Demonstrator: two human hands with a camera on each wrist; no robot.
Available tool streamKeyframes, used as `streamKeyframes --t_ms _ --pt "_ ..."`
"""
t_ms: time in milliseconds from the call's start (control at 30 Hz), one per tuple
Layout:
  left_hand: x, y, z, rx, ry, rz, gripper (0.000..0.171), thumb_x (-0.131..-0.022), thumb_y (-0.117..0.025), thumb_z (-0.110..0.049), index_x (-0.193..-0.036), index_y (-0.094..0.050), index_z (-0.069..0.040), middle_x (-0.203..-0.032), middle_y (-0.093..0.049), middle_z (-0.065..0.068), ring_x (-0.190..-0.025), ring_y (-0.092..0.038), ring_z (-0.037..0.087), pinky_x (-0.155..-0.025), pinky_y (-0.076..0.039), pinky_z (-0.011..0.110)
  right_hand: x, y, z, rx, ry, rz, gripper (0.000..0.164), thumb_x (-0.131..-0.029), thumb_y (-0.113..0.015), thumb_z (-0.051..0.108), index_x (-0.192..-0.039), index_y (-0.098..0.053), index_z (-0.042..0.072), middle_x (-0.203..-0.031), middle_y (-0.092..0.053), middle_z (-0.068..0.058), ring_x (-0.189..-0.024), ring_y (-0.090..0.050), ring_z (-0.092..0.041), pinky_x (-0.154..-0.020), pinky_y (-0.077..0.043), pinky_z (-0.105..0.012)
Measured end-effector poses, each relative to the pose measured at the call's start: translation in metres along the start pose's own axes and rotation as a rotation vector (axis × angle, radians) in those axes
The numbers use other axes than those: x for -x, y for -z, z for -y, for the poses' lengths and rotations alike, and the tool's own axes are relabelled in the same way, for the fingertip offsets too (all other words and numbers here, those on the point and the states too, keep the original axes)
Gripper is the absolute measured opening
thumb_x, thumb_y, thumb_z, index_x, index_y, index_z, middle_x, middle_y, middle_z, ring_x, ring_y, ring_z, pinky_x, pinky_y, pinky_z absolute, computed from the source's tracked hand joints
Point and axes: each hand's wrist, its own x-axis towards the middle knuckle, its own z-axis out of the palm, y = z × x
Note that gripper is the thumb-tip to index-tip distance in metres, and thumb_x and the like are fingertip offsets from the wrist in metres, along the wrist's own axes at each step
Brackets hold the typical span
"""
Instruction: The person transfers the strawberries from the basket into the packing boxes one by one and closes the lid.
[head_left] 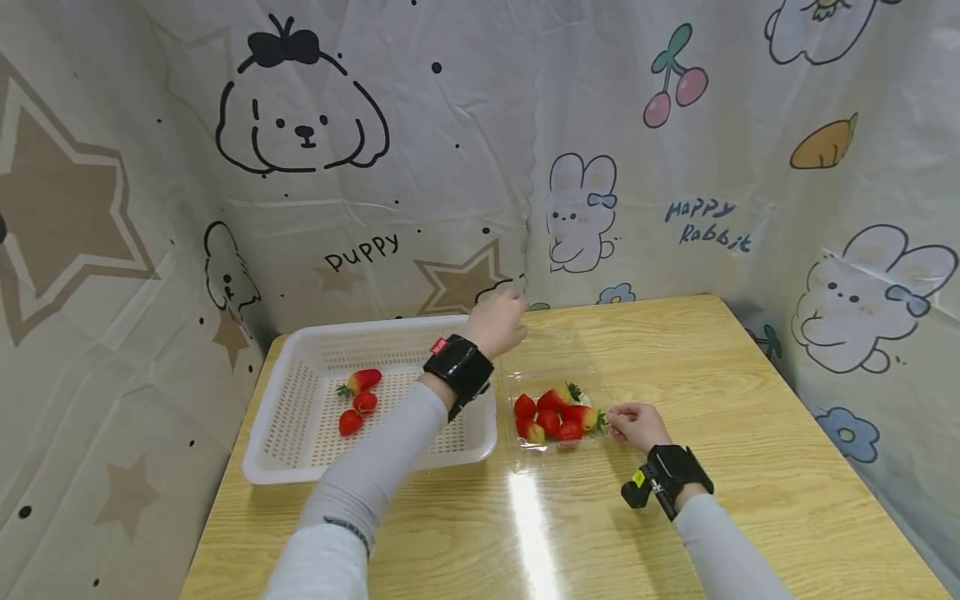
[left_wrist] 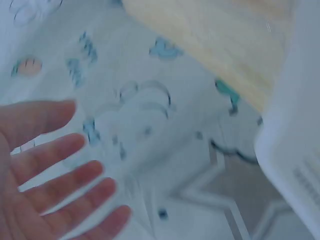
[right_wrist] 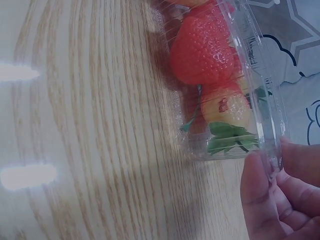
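Note:
A clear plastic clamshell box (head_left: 525,443) full of strawberries (head_left: 549,422) sits on the table, its see-through lid (head_left: 551,350) tipped back behind it. My right hand (head_left: 639,427) pinches the box's right edge between thumb and fingers; the right wrist view shows that grip on the rim (right_wrist: 272,165) close to a leafy strawberry (right_wrist: 226,107). Up beyond the box, near the basket's far right corner, my left hand (head_left: 497,323) is raised. Its fingers (left_wrist: 75,182) are spread and relaxed in the left wrist view, with nothing in them.
Left of the box stands a white perforated basket (head_left: 258,450) with three strawberries (head_left: 364,402) inside. Both rest on a wooden table (head_left: 465,542). A printed cloth (head_left: 465,108) hangs along the table's back and sides.

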Motion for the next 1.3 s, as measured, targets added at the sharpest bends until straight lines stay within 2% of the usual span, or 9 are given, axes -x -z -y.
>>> streamKeyframes --t_ms 133,233,600,767,933,1000,1067,1133,1300 --pt "0.01 0.016 0.037 0.036 0.046 -0.136 0.022 -0.082 -0.058 -0.006 -0.103 -0.064 -0.001 -0.107 -0.058 0.014 -0.097 -0.055 0.03 -0.077 -0.049 0.039 -0.001 -0.001 0.001 -0.004 -0.004 0.0 0.026 -0.09 -0.055 0.008 -0.105 -0.057 -0.014 -0.083 -0.064 -0.02 -0.067 -0.063 -0.017 -0.065 -0.053 -0.034" --pt "0.021 0.019 0.067 0.038 0.098 -0.16 0.022 -0.081 -0.057 -0.003 -0.101 -0.063 0.002 -0.105 -0.057 0.017 -0.096 -0.055 0.033 -0.079 -0.047 0.042 0.0 -0.001 0.002 -0.007 -0.006 -0.004 0.026 -0.09 -0.055 0.007 -0.105 -0.057 -0.014 -0.084 -0.064 -0.02 -0.066 -0.063 -0.016 -0.065 -0.053 -0.034" --pt "0.066 -0.028 0.177 0.075 0.376 0.055 0.017 -0.078 -0.055 -0.001 -0.091 -0.062 0.007 -0.097 -0.058 0.024 -0.086 -0.056 0.039 -0.073 -0.046 0.047 0.003 0.0 0.006 -0.019 -0.003 -0.011 0.025 -0.09 -0.055 0.005 -0.105 -0.058 -0.014 -0.084 -0.064 -0.021 -0.068 -0.062 -0.017 -0.065 -0.053 -0.034" --pt "0.091 -0.052 0.202 0.139 0.457 0.095 0.012 -0.08 -0.055 -0.002 -0.084 -0.059 0.008 -0.087 -0.058 0.025 -0.082 -0.056 0.04 -0.071 -0.045 0.046 0.004 -0.001 0.005 -0.022 0.0 -0.012 0.025 -0.09 -0.055 0.006 -0.105 -0.058 -0.014 -0.085 -0.064 -0.022 -0.067 -0.062 -0.017 -0.066 -0.053 -0.035" --pt "0.106 -0.068 0.209 0.252 0.599 0.131 0.033 -0.08 -0.058 -0.006 -0.109 -0.056 0.01 -0.11 -0.054 0.03 -0.097 -0.052 0.045 -0.081 -0.044 0.049 0.003 -0.002 0.002 -0.03 -0.006 -0.011 0.025 -0.09 -0.054 0.006 -0.106 -0.057 -0.014 -0.086 -0.064 -0.022 -0.068 -0.062 -0.016 -0.067 -0.053 -0.035" --pt "0.108 -0.077 0.214 0.23 0.591 0.101 0.043 -0.076 -0.063 -0.006 -0.115 -0.055 0.009 -0.114 -0.054 0.029 -0.101 -0.051 0.047 -0.084 -0.044 0.05 0.004 -0.002 0.003 -0.035 -0.007 -0.009 0.025 -0.091 -0.053 0.005 -0.106 -0.057 -0.014 -0.087 -0.063 -0.024 -0.068 -0.062 -0.017 -0.067 -0.053 -0.036" --pt "0.111 -0.096 0.227 0.244 0.563 0.072 0.044 -0.073 -0.065 -0.008 -0.114 -0.057 0.006 -0.113 -0.056 0.026 -0.101 -0.052 0.044 -0.085 -0.044 0.048 0.004 -0.001 0.004 -0.039 -0.004 -0.007 0.025 -0.091 -0.053 0.005 -0.107 -0.057 -0.014 -0.088 -0.063 -0.025 -0.068 -0.062 -0.018 -0.067 -0.053 -0.036" --pt "0.108 -0.147 0.267 0.207 0.508 -0.012 0.04 -0.068 -0.071 -0.013 -0.103 -0.061 0.003 -0.099 -0.061 0.023 -0.088 -0.057 0.039 -0.074 -0.047 0.043 0.005 -0.001 0.005 -0.041 -0.002 -0.005 0.026 -0.091 -0.053 0.005 -0.107 -0.056 -0.015 -0.088 -0.063 -0.026 -0.069 -0.062 -0.019 -0.067 -0.053 -0.036" --pt "0.094 -0.273 0.369 0.156 0.464 -0.044 0.028 -0.065 -0.074 -0.02 -0.084 -0.062 -0.004 -0.077 -0.06 0.015 -0.066 -0.053 0.032 -0.055 -0.041 0.04 0.006 0.0 0.007 -0.045 -0.003 -0.005 0.026 -0.09 -0.054 0.005 -0.106 -0.056 -0.016 -0.086 -0.063 -0.025 -0.068 -0.062 -0.019 -0.066 -0.053 -0.036"
